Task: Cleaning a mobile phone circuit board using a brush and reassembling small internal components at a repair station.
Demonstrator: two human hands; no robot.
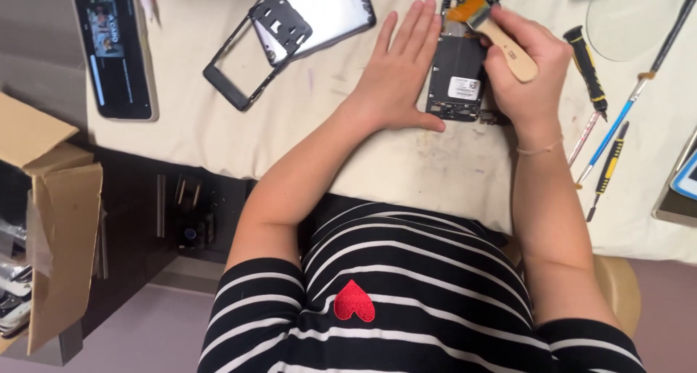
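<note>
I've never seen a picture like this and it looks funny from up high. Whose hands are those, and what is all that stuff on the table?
The picture comes from a small camera worn on a person's head, so you look down just as they do. That is why you see their striped shirt at the bottom and both arms reaching forward.

The left hand lies flat on the table, pressed against the side of an opened phone with its back taken off. The right hand holds a little brush with a wooden handle, its bristles touching the top of that phone.

Nearby lie a black phone frame and a shiny back cover. Another phone, with its screen lit, sits on the left. Screwdrivers lie on the right. A cardboard box stands beside the table.
</note>
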